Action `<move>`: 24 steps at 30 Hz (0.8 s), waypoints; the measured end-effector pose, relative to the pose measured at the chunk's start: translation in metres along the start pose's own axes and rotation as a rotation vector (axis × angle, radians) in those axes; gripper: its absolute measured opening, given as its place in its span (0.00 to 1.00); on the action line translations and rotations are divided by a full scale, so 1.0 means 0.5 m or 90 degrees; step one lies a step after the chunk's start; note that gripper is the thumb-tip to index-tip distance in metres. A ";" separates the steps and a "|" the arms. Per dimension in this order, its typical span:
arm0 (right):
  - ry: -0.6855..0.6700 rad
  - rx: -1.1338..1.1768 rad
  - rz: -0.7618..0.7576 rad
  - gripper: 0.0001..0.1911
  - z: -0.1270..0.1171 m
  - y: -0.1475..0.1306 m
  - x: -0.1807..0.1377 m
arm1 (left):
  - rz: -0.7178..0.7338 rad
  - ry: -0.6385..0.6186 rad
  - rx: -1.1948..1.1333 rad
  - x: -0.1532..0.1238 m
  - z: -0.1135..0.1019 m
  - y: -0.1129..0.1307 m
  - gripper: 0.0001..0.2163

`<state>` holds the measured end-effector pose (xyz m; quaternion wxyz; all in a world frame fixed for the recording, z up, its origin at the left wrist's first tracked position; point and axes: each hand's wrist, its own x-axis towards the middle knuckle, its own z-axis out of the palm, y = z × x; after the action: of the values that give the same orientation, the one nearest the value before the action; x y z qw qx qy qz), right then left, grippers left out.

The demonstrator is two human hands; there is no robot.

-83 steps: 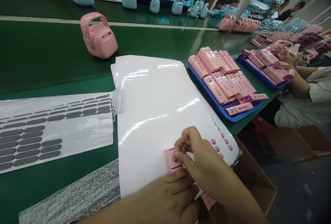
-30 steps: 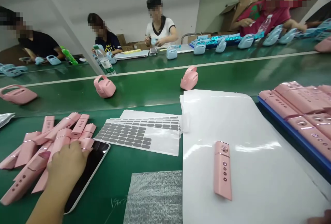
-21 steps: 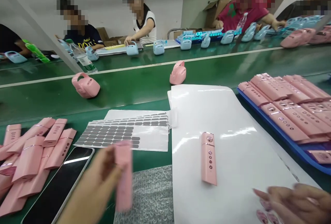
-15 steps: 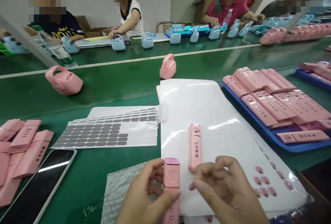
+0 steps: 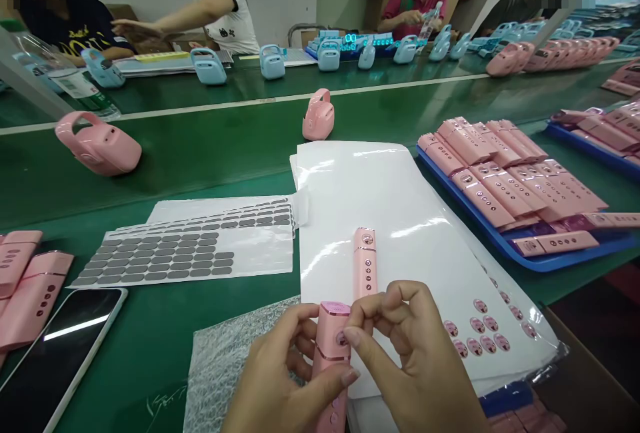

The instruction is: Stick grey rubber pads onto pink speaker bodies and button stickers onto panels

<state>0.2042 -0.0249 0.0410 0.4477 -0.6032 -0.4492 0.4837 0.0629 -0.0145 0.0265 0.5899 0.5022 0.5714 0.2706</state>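
Note:
My left hand point(image 5: 285, 376) is closed around a slim pink device point(image 5: 331, 326) held upright, with a row of small buttons low on its front. The fingertips of my right hand point(image 5: 417, 360) pinch a small round sticker point(image 5: 341, 338) against the upper front of that device, where it partly covers the round spot. Just behind my right fingers lies another pink device point(image 5: 365, 263), with a round picture near its top and several buttons below. It rests on a large white sheet point(image 5: 345, 186), which carries small round stickers point(image 5: 483, 324) at its lower right.
A blue tray point(image 5: 537, 261) of pink devices stands right. Left are more pink devices point(image 5: 43, 293), a phone point(image 5: 60, 353) and a sheet of grey oval labels point(image 5: 165, 253). Bubble wrap point(image 5: 225, 360) lies beside my left hand. Pink handled items point(image 5: 320, 116) sit along the green belt; people work beyond.
My right hand has moved left, bringing the round sticker onto the device in my left hand. The view has shifted slightly right. A person across the belt has stretched out an arm.

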 end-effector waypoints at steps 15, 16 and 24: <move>-0.007 -0.090 -0.015 0.08 0.001 0.008 -0.001 | -0.066 0.007 -0.028 0.002 0.005 0.013 0.18; -0.003 -0.092 -0.020 0.08 0.002 0.010 -0.001 | -0.064 0.007 -0.032 0.002 0.005 0.012 0.18; 0.077 -0.073 -0.126 0.07 0.002 0.021 0.004 | -0.042 -0.007 -0.073 0.003 0.002 0.007 0.19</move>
<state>0.2046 -0.0247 0.0300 0.4846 -0.6084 -0.5056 0.3734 0.0650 -0.0121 0.0287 0.6296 0.4501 0.5676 0.2806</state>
